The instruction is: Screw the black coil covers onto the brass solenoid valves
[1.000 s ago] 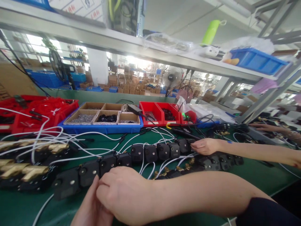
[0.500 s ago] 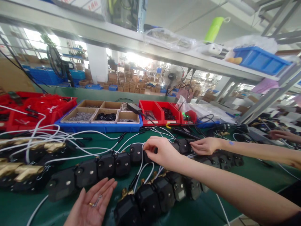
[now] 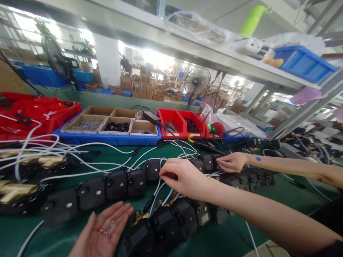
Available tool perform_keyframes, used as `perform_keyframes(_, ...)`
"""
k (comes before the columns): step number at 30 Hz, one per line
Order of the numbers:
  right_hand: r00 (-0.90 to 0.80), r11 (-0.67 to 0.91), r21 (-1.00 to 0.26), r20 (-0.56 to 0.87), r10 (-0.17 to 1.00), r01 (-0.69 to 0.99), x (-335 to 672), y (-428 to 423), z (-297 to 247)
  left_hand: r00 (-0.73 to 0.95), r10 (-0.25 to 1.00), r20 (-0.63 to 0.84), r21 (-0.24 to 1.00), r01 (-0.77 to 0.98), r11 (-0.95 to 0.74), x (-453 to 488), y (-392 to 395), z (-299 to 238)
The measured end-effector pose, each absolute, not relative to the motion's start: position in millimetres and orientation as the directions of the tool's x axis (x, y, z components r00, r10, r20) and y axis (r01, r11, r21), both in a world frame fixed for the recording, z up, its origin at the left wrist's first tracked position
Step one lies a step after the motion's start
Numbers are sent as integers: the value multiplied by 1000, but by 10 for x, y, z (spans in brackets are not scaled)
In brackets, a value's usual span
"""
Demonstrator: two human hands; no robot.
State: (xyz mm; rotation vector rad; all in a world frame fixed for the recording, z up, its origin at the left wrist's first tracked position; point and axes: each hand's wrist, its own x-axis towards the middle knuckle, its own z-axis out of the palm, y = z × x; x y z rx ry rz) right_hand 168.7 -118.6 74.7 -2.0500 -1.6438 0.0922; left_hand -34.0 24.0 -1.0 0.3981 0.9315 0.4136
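My left hand [image 3: 102, 232] lies palm up near the front edge, fingers spread, with a few small metal screws [image 3: 108, 228] resting in the palm. My right hand [image 3: 182, 176] reaches across to a row of black box-shaped units [image 3: 115, 185] with white wires. Its fingers pinch down on one black unit [image 3: 171, 175] in the row; what is in the pinch is hidden. A second row of black units [image 3: 171, 223] lies nearer me. Another person's hand [image 3: 232, 162] touches units further right.
A blue tray [image 3: 107, 137] of cardboard boxes with small parts and red bins [image 3: 182, 125] stand at the back of the green table [image 3: 241, 235]. Brass fittings [image 3: 16, 189] and white cables [image 3: 80, 157] crowd the left. A shelf runs overhead.
One second ago both my hands were together near the front. My right hand then reached out to the row of black units, and my left hand opened palm up with the screws.
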Motion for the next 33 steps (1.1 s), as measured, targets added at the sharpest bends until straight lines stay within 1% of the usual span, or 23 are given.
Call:
perform_keyframes(3,116,26,-423,307,945,906,1473,-1099,848,588,513,-625,517,-180,837,-281,202,154)
perform_keyframes(5,-8,137,-394,312,950,909,1319,-1016,896,618,505,-602,521,-175,835,-235,145,305)
perform_keyframes(7,-128,219,-316,285,950,923,1190,-931,908,604,502,-619,519,-165,839,-188,76,451)
perform_keyframes(9,-207,267,-218,265,942,939,1105,-854,879,578,501,-644,502,-176,847,-148,14,566)
perform_keyframes(12,-273,320,-132,290,917,938,1049,-770,803,561,487,-669,458,-204,865,-118,-38,652)
perform_keyframes(16,-321,374,-91,352,879,923,1016,-741,784,567,464,-681,421,-215,881,-128,-28,655)
perform_keyframes(19,-335,379,-72,343,878,922,977,-757,805,615,427,-663,377,-218,900,-140,-15,653)
perform_keyframes(21,-359,395,-55,318,878,917,934,-760,790,624,429,-654,395,-202,896,-141,-23,651)
perform_keyframes(24,-393,415,-2,317,863,910,838,-744,737,597,468,-652,478,-156,864,-148,-43,605)
perform_keyframes(26,-385,395,33,313,868,918,777,-728,722,612,466,-639,503,-125,855,-169,-33,535)
perform_keyframes(28,-339,355,5,304,890,935,761,-723,742,661,438,-609,500,-108,859,-197,10,450)
perform_keyframes(30,-269,311,-99,305,914,945,824,-744,785,700,421,-577,490,-116,864,-225,80,370)
perform_keyframes(31,-218,275,-158,305,927,948,890,-766,806,699,442,-562,496,-143,857,-239,120,333)
perform_keyframes(33,-78,158,-260,293,953,953,1082,-832,824,661,522,-539,524,-222,822,-273,194,259)
